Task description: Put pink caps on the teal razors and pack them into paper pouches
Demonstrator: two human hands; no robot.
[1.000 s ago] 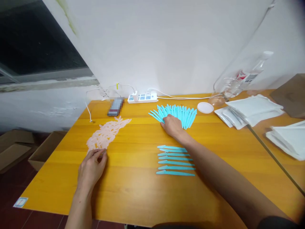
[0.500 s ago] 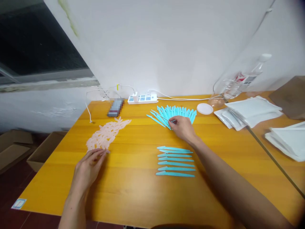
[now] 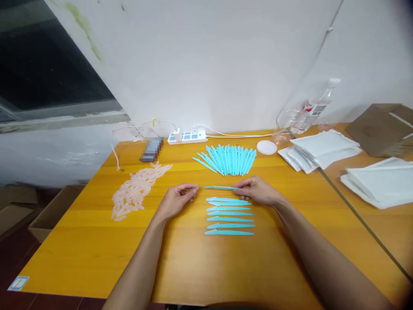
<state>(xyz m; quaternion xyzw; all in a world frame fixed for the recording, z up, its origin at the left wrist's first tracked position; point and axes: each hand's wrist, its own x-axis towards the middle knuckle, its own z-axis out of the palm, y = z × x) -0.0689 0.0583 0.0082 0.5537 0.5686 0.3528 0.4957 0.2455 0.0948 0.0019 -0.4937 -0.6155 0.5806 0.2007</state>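
Note:
My right hand (image 3: 256,190) pinches the handle end of a light-blue eyebrow razor (image 3: 219,187), held level above the table with its blade end pointing left. Facing that end, a short gap away, my left hand (image 3: 179,199) is closed in a pinch on a small pale blade cover, mostly hidden by the fingertips. Below the held razor lies a column of several blue razors (image 3: 230,225), side by side, blade ends left. Behind my hands a fanned pile of razors (image 3: 230,160) spreads out. To the left sits a loose heap of translucent pinkish blade covers (image 3: 134,191).
Along the wall are a phone (image 3: 151,149), a white power strip (image 3: 189,137) with cables, a round white lid (image 3: 266,147) and a plastic bottle (image 3: 314,110). White packets (image 3: 325,146) and a cardboard box (image 3: 380,129) stand right. Open cartons (image 3: 48,215) sit on the floor left.
My right hand has brought a razor from the fanned pile towards me. My left hand has moved right from the cover heap to near the razor's blade end. The view has shifted slightly.

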